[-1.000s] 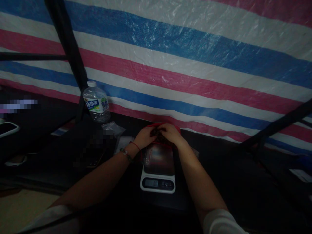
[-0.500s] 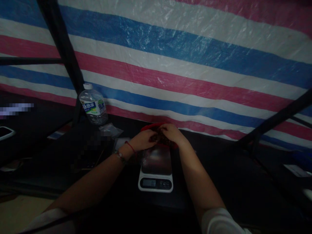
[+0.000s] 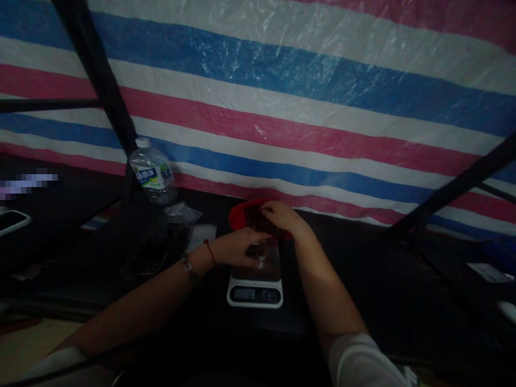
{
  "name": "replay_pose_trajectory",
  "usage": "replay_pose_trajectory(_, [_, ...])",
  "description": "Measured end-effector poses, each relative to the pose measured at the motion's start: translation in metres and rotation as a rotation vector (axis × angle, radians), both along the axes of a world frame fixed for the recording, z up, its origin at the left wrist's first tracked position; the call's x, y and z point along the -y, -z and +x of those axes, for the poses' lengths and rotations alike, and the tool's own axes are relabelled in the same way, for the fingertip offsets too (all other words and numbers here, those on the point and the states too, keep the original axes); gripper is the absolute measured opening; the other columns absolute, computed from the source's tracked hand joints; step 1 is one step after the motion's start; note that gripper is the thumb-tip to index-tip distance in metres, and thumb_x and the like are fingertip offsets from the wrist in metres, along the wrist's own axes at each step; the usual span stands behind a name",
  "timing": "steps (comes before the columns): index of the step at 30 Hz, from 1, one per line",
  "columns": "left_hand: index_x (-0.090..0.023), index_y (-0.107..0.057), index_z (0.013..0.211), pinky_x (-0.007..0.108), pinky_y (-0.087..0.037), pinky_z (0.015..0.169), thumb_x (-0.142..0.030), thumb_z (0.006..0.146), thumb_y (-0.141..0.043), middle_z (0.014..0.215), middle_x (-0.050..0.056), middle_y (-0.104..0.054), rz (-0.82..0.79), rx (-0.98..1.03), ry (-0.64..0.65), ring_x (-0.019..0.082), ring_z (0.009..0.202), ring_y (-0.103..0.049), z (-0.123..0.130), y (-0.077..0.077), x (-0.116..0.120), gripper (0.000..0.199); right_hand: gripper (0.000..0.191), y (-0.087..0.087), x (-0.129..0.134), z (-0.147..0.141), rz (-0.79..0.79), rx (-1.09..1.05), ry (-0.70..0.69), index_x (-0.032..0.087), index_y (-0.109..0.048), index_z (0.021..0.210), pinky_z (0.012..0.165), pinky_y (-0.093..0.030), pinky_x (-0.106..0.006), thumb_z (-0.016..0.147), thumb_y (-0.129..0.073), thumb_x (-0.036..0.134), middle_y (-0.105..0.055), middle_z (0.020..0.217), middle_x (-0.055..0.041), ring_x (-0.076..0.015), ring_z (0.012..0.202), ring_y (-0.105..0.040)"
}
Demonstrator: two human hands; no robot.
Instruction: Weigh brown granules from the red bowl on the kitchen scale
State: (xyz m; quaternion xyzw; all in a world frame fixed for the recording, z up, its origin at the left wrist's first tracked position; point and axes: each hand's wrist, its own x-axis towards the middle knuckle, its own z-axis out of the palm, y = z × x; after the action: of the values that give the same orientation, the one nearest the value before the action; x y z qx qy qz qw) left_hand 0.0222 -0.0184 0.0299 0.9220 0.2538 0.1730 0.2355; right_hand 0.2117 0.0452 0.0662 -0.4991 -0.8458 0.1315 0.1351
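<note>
Left hand (image 3: 237, 248) curled over a small clear bag (image 3: 261, 250) resting on the scale (image 3: 255, 279), fingers closed on it; right hand (image 3: 282, 216) just behind the scale, fingers bent into dark pieces in a red bowl (image 3: 238, 215), grip itself unclear; scale white, display at its near edge, standing on a dark surface (image 3: 355, 269); water bottle (image 3: 153, 172) well left of the scale and farther back; striped tarp (image 3: 282, 97) beyond the scale.
</note>
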Motion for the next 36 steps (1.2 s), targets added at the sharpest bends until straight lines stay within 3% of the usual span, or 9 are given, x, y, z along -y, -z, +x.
replay_pose_trajectory(2, [-0.018, -0.046, 0.135, 0.039, -0.042, 0.099, -0.041, 0.070, -0.072, 0.127, 0.013, -0.059, 0.024, 0.024, -0.047, 0.027, 0.115, -0.055, -0.013, -0.005, 0.004, 0.073, 0.028, -0.001, 0.003, -0.001, -0.005, 0.013, -0.001, 0.017, -0.069, 0.107, 0.093, -0.045, -0.027, 0.087, -0.050, 0.016, -0.069, 0.112, -0.0075, -0.0183, 0.103, -0.063])
replay_pose_trajectory(5, [-0.020, -0.052, 0.130, 0.039, -0.042, 0.099, -0.045, 0.081, -0.061, 0.126, 0.010, -0.060, 0.048, 0.023, -0.159, 0.026, 0.115, -0.055, -0.045, -0.013, 0.012, 0.056, 0.029, -0.003, 0.010, -0.001, 0.013, 0.030, -0.003, 0.017, -0.069, 0.109, 0.094, -0.043, -0.026, 0.087, -0.051, 0.016, -0.069, 0.114, -0.0071, -0.0182, 0.105, -0.062])
replay_pose_trajectory(8, [-0.020, -0.060, 0.121, 0.039, -0.043, 0.099, -0.048, 0.086, -0.052, 0.120, 0.009, -0.064, 0.086, -0.041, -0.363, 0.025, 0.111, -0.058, -0.088, -0.012, 0.021, 0.046, 0.031, -0.002, 0.016, 0.000, 0.023, 0.062, 0.004, 0.017, -0.069, 0.109, 0.093, -0.044, -0.025, 0.085, -0.051, 0.013, -0.069, 0.113, -0.0068, -0.0183, 0.104, -0.063])
replay_pose_trajectory(11, [-0.018, -0.062, 0.117, 0.041, -0.043, 0.099, -0.054, 0.084, -0.050, 0.116, 0.010, -0.066, 0.172, -0.056, -0.588, 0.027, 0.110, -0.058, -0.134, 0.000, 0.033, 0.050, 0.033, 0.005, 0.018, 0.000, 0.003, 0.126, -0.021, 0.016, -0.070, 0.107, 0.092, -0.044, -0.025, 0.082, -0.050, 0.008, -0.070, 0.110, -0.0073, -0.0183, 0.102, -0.064])
replay_pose_trajectory(15, [-0.019, -0.057, 0.122, 0.044, -0.040, 0.103, -0.060, 0.081, -0.050, 0.125, 0.012, -0.060, 0.259, -0.048, -0.855, 0.030, 0.117, -0.054, -0.188, 0.024, 0.049, 0.058, 0.031, 0.021, 0.011, -0.001, -0.028, 0.234, -0.038, 0.016, -0.070, 0.106, 0.094, -0.043, -0.027, 0.082, -0.052, 0.010, -0.069, 0.112, -0.0096, -0.0209, 0.104, -0.063])
replay_pose_trajectory(19, [-0.020, -0.055, 0.122, 0.046, -0.038, 0.106, -0.064, 0.081, -0.045, 0.130, 0.011, -0.056, 0.171, -0.056, -0.949, 0.030, 0.120, -0.052, -0.220, 0.047, 0.064, 0.060, 0.030, 0.033, 0.005, 0.000, -0.030, 0.275, 0.015, 0.016, -0.069, 0.109, 0.097, -0.042, -0.028, 0.084, -0.054, 0.014, -0.066, 0.117, -0.0116, -0.0223, 0.109, -0.061])
replay_pose_trajectory(25, [-0.020, -0.047, 0.131, 0.047, -0.032, 0.111, -0.060, 0.082, -0.047, 0.142, 0.011, -0.044, 0.098, -0.036, -0.970, 0.029, 0.133, -0.039, -0.230, 0.062, 0.076, 0.063, 0.031, 0.041, 0.003, 0.006, -0.040, 0.238, -0.002, 0.017, -0.068, 0.112, 0.099, -0.041, -0.029, 0.084, -0.055, 0.016, -0.066, 0.118, -0.0104, -0.0221, 0.112, -0.059])
replay_pose_trajectory(32, [-0.013, -0.041, 0.135, 0.045, -0.033, 0.111, -0.062, 0.071, -0.061, 0.146, 0.017, -0.036, 0.175, -0.098, -1.058, 0.033, 0.133, -0.037, -0.209, 0.063, 0.071, 0.083, 0.031, 0.041, 0.001, 0.009, -0.049, 0.244, 0.005, 0.016, -0.068, 0.113, 0.096, -0.043, -0.028, 0.086, -0.053, 0.019, -0.067, 0.116, -0.0106, -0.0222, 0.108, -0.061])
replay_pose_trajectory(36, [-0.013, -0.038, 0.137, 0.046, -0.036, 0.109, -0.054, 0.070, -0.064, 0.146, 0.018, -0.033, 0.247, -0.162, -1.081, 0.035, 0.133, -0.037, -0.198, 0.066, 0.070, 0.083, 0.032, 0.038, 0.001, 0.010, -0.058, 0.227, -0.006, 0.016, -0.067, 0.114, 0.096, -0.043, -0.027, 0.085, -0.053, 0.019, -0.067, 0.117, -0.0098, -0.0213, 0.109, -0.061])
